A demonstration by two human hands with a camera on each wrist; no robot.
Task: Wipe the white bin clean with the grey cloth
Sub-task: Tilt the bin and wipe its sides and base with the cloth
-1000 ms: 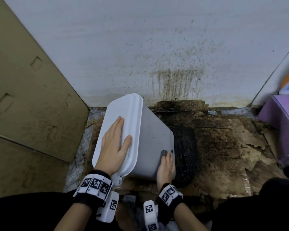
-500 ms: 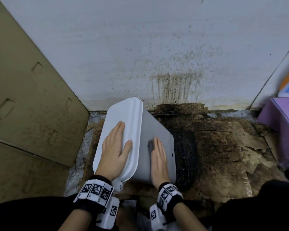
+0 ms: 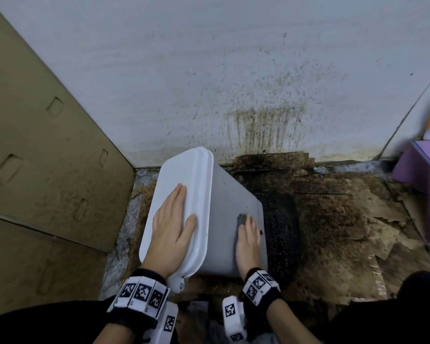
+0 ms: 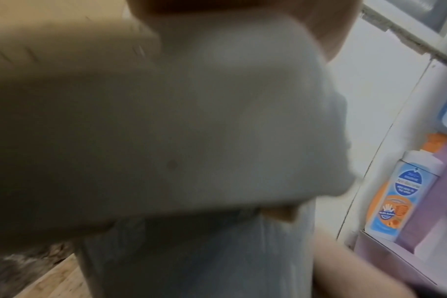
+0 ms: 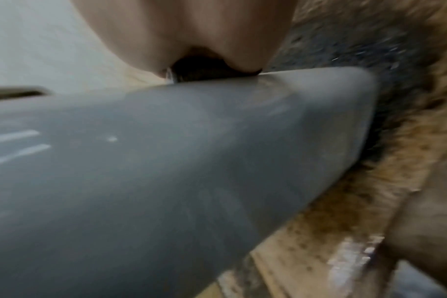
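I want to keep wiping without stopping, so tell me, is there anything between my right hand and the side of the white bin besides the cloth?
Nothing visible. The right hand lies flat on the white bin, pressing the grey cloth against its side wall. The left hand rests on the lid, clear of the wiping path.

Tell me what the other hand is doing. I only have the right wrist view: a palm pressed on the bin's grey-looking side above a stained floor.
Observer: The left hand rests flat, fingers straight, on the top face of the tipped white bin.
Operator: Is the cloth actually under the right hand?
Observer: Yes. In the head view a dark edge of the grey cloth shows just past the right hand fingertips, against the bin's side wall.
Operator: Anything nearby besides the floor?
Observer: The left wrist view shows a blue-and-orange bottle standing off to the right.
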